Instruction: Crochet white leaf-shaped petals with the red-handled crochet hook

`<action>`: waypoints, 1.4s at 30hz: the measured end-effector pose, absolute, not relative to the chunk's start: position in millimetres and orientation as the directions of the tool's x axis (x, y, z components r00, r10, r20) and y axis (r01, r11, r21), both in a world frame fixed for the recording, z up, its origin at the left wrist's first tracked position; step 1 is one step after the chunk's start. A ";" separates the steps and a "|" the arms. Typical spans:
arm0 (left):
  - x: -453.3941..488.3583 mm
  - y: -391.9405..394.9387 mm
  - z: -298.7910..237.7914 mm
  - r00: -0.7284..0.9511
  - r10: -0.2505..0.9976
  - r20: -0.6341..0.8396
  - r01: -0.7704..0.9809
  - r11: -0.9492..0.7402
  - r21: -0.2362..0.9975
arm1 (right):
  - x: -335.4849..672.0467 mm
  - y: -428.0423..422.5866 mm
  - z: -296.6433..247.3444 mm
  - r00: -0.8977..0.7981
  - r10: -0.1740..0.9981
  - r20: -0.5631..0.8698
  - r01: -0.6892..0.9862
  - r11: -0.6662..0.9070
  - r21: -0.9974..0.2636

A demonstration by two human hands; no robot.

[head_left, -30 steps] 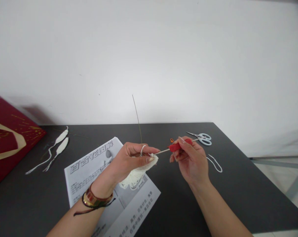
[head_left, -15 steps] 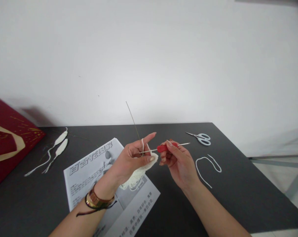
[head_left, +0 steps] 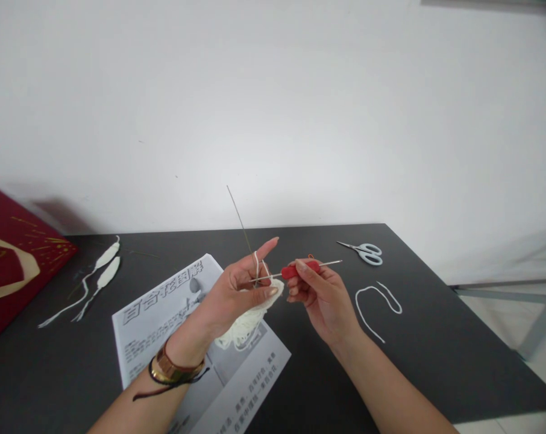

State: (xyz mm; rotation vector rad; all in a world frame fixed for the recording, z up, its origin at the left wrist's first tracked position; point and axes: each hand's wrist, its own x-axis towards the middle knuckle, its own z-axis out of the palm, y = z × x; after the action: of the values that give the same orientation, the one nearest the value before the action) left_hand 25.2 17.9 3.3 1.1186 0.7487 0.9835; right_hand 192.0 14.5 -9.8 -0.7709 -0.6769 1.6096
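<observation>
The right hand (head_left: 320,295) is closed on the crochet hook (head_left: 290,272), which lies almost level, its tip pointing left to the left hand (head_left: 239,289) just beside, closed on the white yarn (head_left: 246,322).

Sheet heading: I read 百合花图解 on the printed sheet (head_left: 146,343), just left of the left hand (head_left: 230,295) fingers (head_left: 264,248).
Small print: too fine for me to read.

crochet hook (head_left: 300,269): red grip, near-level | white yarn work (head_left: 244,320): bunched, hanging | wire (head_left: 237,216): thin, leaning left
</observation>
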 end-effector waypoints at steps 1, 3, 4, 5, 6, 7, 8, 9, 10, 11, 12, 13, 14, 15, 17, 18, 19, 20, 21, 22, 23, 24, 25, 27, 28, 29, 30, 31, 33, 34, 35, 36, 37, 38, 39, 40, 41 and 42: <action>25.1 18.1 3.1 0.398 0.917 -0.014 -0.255 0.126 0.959 | 191.3 14.2 -10.0 -0.111 0.987 -0.118 -0.606 -0.161 -0.779; 25.6 18.5 2.5 0.403 0.915 -0.022 -0.249 0.133 0.959 | 190.0 13.8 -10.4 -0.113 0.987 -0.115 -0.609 -0.160 -0.777; 26.0 18.7 2.3 0.408 0.913 -0.026 -0.242 0.135 0.961 | 189.5 13.8 -10.6 -0.119 0.986 -0.116 -0.610 -0.165 -0.775; 26.4 18.9 2.3 0.412 0.911 -0.029 -0.235 0.136 0.962 | 189.4 13.9 -10.6 -0.126 0.985 -0.117 -0.610 -0.170 -0.774; 26.7 18.9 2.5 0.412 0.911 -0.030 -0.230 0.136 0.964 | 189.5 14.1 -10.7 -0.133 0.984 -0.117 -0.610 -0.174 -0.773; 27.0 18.9 2.9 0.407 0.913 -0.032 -0.228 0.135 0.964 | 189.9 14.4 -10.6 -0.137 0.984 -0.115 -0.610 -0.175 -0.773; 27.1 18.8 3.4 0.398 0.917 -0.034 -0.229 0.135 0.964 | 190.5 14.8 -10.5 -0.138 0.984 -0.113 -0.609 -0.174 -0.774; 27.1 18.7 4.1 0.387 0.921 -0.036 -0.232 0.135 0.963 | 191.2 15.2 -10.4 -0.133 0.985 -0.111 -0.608 -0.170 -0.775; 26.9 18.5 4.7 0.375 0.926 -0.037 -0.232 0.132 0.964 | 191.9 15.6 -10.2 -0.128 0.986 -0.109 -0.608 -0.165 -0.777; 26.6 18.4 5.2 0.365 0.930 -0.035 -0.226 0.125 0.966 | 192.5 15.9 -10.1 -0.122 0.987 -0.108 -0.607 -0.161 -0.778; 26.4 18.3 5.7 0.360 0.933 -0.032 -0.216 0.116 0.970 | 193.0 16.2 -10.0 -0.119 0.987 -0.109 -0.607 -0.159 -0.778; 26.1 18.3 6.0 0.356 0.934 -0.027 -0.205 0.107 0.973 | 193.4 16.4 -9.9 -0.115 0.987 -0.109 -0.608 -0.157 -0.778; 26.0 18.2 6.3 0.355 0.935 -0.024 -0.197 0.100 0.975 | 193.6 16.5 -9.8 -0.110 0.988 -0.108 -0.610 -0.153 -0.777; 25.9 18.2 6.5 0.354 0.935 -0.022 -0.191 0.095 0.977 | 193.8 16.6 -9.8 -0.103 0.989 -0.106 -0.614 -0.147 -0.776; 25.9 18.3 7.0 0.347 0.938 -0.017 -0.187 0.087 0.979 | 194.0 16.7 -9.8 -0.092 0.990 -0.103 -0.624 -0.138 -0.769; 25.9 18.2 7.3 0.340 0.940 -0.014 -0.182 0.080 0.980 | 194.1 16.8 -9.8 -0.088 0.991 -0.104 -0.630 -0.136 -0.764; 26.0 18.1 7.5 0.331 0.944 -0.010 -0.176 0.072 0.982 | 194.1 16.9 -9.9 -0.085 0.991 -0.108 -0.636 -0.137 -0.760; 26.1 18.0 7.7 0.324 0.946 -0.008 -0.167 0.065 0.984 | 194.1 17.0 -9.9 -0.084 0.990 -0.113 -0.640 -0.141 -0.755; 26.2 17.9 7.7 0.318 0.948 -0.006 -0.159 0.060 0.985 | 194.0 17.0 -9.9 -0.085 0.989 -0.120 -0.644 -0.146 -0.751; 26.2 17.8 7.5 0.318 0.948 -0.008 -0.153 0.060 0.986 | 193.8 17.1 -9.9 -0.085 0.988 -0.125 -0.646 -0.150 -0.749; 26.2 17.7 7.1 0.321 0.947 -0.012 -0.149 0.063 0.987 | 193.7 17.0 -9.9 -0.084 0.988 -0.129 -0.645 -0.152 -0.749; 26.1 17.7 6.7 0.326 0.945 -0.015 -0.148 0.067 0.987 | 193.5 17.0 -9.7 -0.085 0.988 -0.129 -0.642 -0.153 -0.751; 26.0 17.6 6.2 0.332 0.943 -0.017 -0.148 0.070 0.986 | 193.5 16.9 -9.5 -0.086 0.989 -0.123 -0.636 -0.150 -0.757; 25.8 17.5 5.7 0.346 0.938 -0.019 -0.147 0.074 0.986 | 193.8 16.8 -9.0 -0.074 0.992 -0.098 -0.613 -0.122 -0.781; 25.8 17.4 6.0 0.352 0.936 -0.019 -0.144 0.074 0.987 | 194.1 16.8 -8.8 -0.065 0.995 -0.082 -0.598 -0.104 -0.794; 25.9 17.2 6.6 0.357 0.934 -0.020 -0.140 0.074 0.987 | 194.6 16.9 -8.7 -0.057 0.996 -0.068 -0.584 -0.088 -0.807; 26.1 16.9 7.6 0.359 0.933 -0.022 -0.134 0.075 0.988 | 195.1 17.0 -8.7 -0.049 0.997 -0.057 -0.570 -0.074 -0.818; 26.5 16.7 8.9 0.356 0.934 -0.026 -0.127 0.076 0.989 | 195.6 17.1 -8.9 -0.043 0.998 -0.046 -0.557 -0.062 -0.828; 27.7 16.3 11.5 0.339 0.940 -0.036 -0.099 0.073 0.992 | 196.0 16.7 -9.9 -0.024 1.000 -0.017 -0.522 -0.027 -0.853; 28.4 16.4 12.5 0.326 0.945 -0.037 -0.079 0.066 0.995 | 195.9 15.8 -10.6 -0.005 1.000 0.014 -0.491 0.010 -0.871; 29.3 16.6 13.0 0.307 0.951 -0.035 -0.059 0.055 0.997 | 195.5 14.4 -11.6 0.024 0.998 0.061 -0.444 0.065 -0.894; 30.3 17.0 13.0 0.283 0.959 -0.034 -0.045 0.048 0.998 | 194.9 12.3 -12.7 0.058 0.990 0.126 -0.372 0.138 -0.918; 31.4 17.6 12.4 0.254 0.967 -0.033 -0.036 0.043 0.998 | 194.3 9.7 -14.0 0.088 0.973 0.214 -0.273 0.230 -0.934; 32.5 18.3 11.3 0.218 0.975 -0.033 -0.036 0.042 0.998 | 193.5 6.8 -15.5 0.107 0.941 0.321 -0.148 0.335 -0.931; 33.7 19.0 9.8 0.177 0.984 -0.036 -0.048 0.045 0.998 | 192.9 3.7 -17.2 0.094 0.890 0.446 -0.006 0.448 -0.894; 34.9 19.6 8.3 0.134 0.990 -0.039 -0.067 0.049 0.997 | 192.3 0.7 -18.9 0.050 0.818 0.573 0.125 0.564 -0.816; 36.0 20.1 6.7 0.098 0.994 -0.042 -0.091 0.051 0.995 | 191.8 -1.9 -20.5 -0.019 0.739 0.674 0.228 0.660 -0.716; 36.9 20.3 5.3 0.069 0.997 -0.045 -0.115 0.052 0.992 | 191.5 -4.0 -21.9 -0.085 0.662 0.745 0.293 0.731 -0.616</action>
State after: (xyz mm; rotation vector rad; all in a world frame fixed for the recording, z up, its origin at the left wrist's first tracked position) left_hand 36.9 20.3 5.3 1.1186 1.0973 1.1781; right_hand 191.5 -4.0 -21.9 -0.7727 -1.6755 0.3639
